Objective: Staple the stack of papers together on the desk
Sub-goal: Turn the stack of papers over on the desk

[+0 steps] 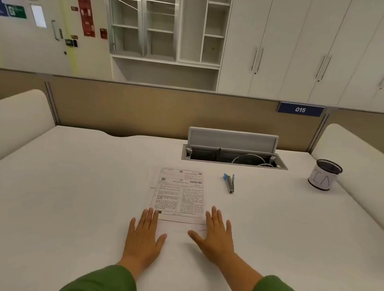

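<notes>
A stack of printed papers (pixel 178 193) lies flat in the middle of the white desk (pixel 63 191), its sheets slightly out of line at the near and left edges. My left hand (pixel 144 237) rests flat and open on the desk at the stack's near left corner, fingertips touching the paper edge. My right hand (pixel 217 237) lies flat and open at the near right corner, fingers over the paper's edge. A small stapler (pixel 229 183) with a blue end lies on the desk to the right of the stack, beyond my right hand and untouched.
An open cable hatch (pixel 232 158) with its lid raised sits behind the stapler. A black mesh cup (pixel 324 174) with a white label stands at the far right. Tan partitions and white side panels border the desk. Cabinets line the wall behind.
</notes>
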